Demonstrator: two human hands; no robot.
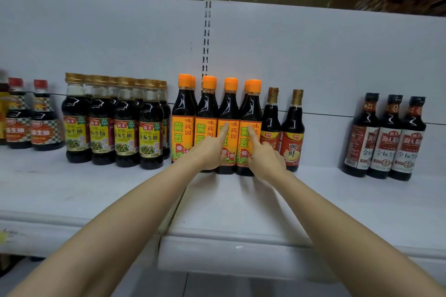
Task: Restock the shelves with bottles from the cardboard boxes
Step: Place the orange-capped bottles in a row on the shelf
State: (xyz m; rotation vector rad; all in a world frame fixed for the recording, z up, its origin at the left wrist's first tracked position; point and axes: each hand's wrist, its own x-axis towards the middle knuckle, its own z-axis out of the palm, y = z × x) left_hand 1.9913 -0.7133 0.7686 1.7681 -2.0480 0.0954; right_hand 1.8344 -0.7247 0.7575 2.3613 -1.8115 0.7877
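Several dark sauce bottles with orange caps and orange labels [183, 123] stand in a row at the middle of the white shelf [231, 205]. My left hand [212, 149] reaches forward with its index finger straight, touching the label of the third bottle [229, 108]. My right hand [265, 154] does the same beside it, its index finger pressed on the label of the fourth bottle [252, 108]. Neither hand holds anything. No cardboard box is in view.
Left of the orange row stand gold-capped bottles with yellow labels [125, 125] and red-capped bottles [31, 118]. Right of it are two slim gold-capped bottles [293, 125], a gap, then three dark bottles with white labels [386, 137]. A slotted upright [207, 38] runs up the back panel.
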